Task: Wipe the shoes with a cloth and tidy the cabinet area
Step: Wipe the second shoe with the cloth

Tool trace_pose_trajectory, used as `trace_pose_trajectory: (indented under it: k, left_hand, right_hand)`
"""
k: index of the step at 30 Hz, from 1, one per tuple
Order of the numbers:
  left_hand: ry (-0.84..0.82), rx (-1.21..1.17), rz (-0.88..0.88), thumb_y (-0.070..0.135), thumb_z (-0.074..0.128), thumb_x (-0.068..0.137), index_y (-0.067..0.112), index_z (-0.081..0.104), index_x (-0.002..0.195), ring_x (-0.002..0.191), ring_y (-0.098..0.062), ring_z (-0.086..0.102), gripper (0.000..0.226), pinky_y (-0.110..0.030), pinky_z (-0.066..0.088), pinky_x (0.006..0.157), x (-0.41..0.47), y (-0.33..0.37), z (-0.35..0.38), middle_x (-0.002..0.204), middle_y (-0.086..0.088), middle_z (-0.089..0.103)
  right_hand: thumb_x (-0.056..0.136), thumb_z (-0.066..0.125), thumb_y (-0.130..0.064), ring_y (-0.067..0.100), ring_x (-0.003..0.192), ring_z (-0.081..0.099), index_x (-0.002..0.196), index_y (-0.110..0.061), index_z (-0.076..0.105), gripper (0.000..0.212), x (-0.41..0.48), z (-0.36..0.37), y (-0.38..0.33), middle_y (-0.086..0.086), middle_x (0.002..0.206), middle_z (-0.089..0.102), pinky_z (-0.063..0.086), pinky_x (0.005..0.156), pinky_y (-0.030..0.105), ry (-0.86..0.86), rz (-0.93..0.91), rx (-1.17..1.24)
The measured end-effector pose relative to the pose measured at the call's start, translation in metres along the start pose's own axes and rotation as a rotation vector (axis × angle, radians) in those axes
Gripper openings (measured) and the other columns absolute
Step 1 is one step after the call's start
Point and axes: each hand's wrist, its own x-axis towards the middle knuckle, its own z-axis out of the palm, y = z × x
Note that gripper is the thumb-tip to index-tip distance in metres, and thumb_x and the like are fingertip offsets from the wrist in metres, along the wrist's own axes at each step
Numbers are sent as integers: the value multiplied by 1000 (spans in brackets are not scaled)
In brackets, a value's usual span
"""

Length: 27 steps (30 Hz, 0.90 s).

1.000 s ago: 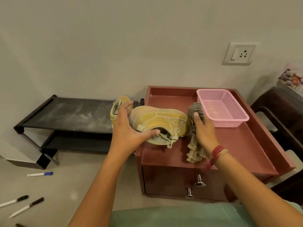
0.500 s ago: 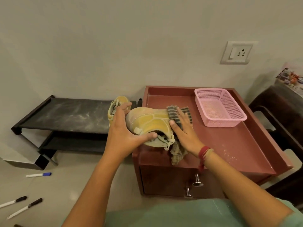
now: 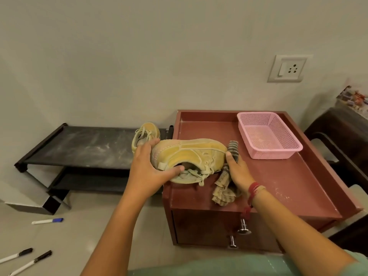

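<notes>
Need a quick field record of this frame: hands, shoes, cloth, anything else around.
left hand: grips shoe at the heel, thumb at its opening
right hand: holds cloth against the shoe's toe
shoe: tipped on its side on cabinet top
second shoe: on black rack
basket: pink, on cabinet top
markers: on floor

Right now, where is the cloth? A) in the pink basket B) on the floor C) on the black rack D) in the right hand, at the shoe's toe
D: the right hand holds the striped cloth against the toe of the shoe on the cabinet.
</notes>
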Motion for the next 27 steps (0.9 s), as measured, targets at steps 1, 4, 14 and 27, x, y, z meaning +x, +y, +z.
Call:
trace_pose_trajectory:
  k: [1,4,14,27]
  left_hand:
    - [-3,8,4,45,89,53,28,42,138,118,-7,42,99,-31,42,99,0,0,0,125,14,37]
    - [-3,27,7,46,88,54,28,41,139,119,-9,42,98,-30,40,98,2,1,1,127,11,37]
    - [36,-67,116,58,89,42,39,23,139,118,-3,44,118,-38,50,96,-4,18,6,121,27,38]
    - [54,-47,159,61,88,40,42,24,137,118,-5,45,118,-42,51,93,-7,19,10,120,31,37]
  right_hand:
    - [99,38,-35,23,108,55,117,-11,53,34,-1,-1,-1,11,122,59,39,87,28,5,-17,-21]
    - [98,39,-42,19,134,36,139,-15,41,49,-7,6,0,3,144,42,29,111,35,-23,-224,-188]
    - [96,41,-40,8,125,46,129,-22,52,39,-31,15,-65,-4,132,54,35,105,25,9,-458,-72]
    - [97,39,-40,5,143,7,141,-26,38,46,-19,9,-29,-10,152,18,6,114,25,-169,-330,-258]
